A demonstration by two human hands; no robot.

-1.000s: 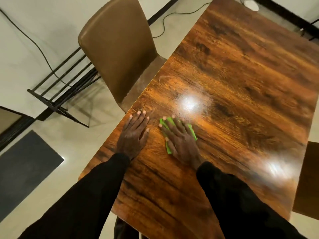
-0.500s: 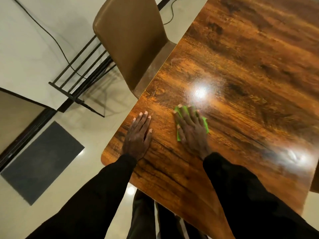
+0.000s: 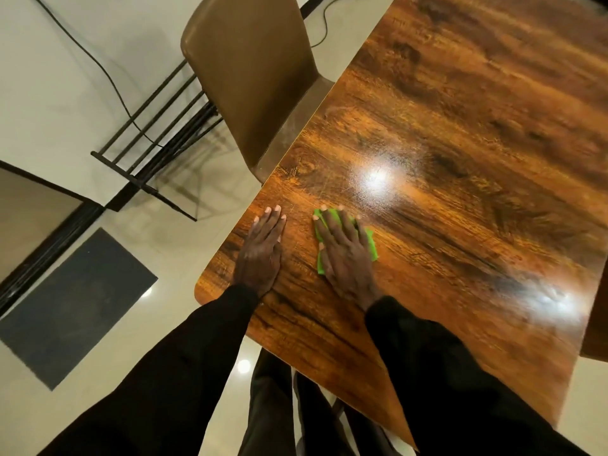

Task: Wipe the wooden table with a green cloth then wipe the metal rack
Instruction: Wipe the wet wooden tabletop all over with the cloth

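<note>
Green cloth (image 3: 371, 242) lies flat on the wooden table (image 3: 460, 159) near its lower-left corner, pressed under the right hand (image 3: 345, 255), fingers spread straight. Just beside it, the left hand (image 3: 261, 251) rests flat, holding nothing. At upper left stands the metal rack (image 3: 148, 143).

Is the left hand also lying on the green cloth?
No, the left hand rests flat on the bare wooden table, apart from the green cloth, which lies under the right hand only.

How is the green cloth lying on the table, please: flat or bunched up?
Flat: the green cloth lies pressed against the wooden table under the right hand. Folded layers: cannot tell.
</note>
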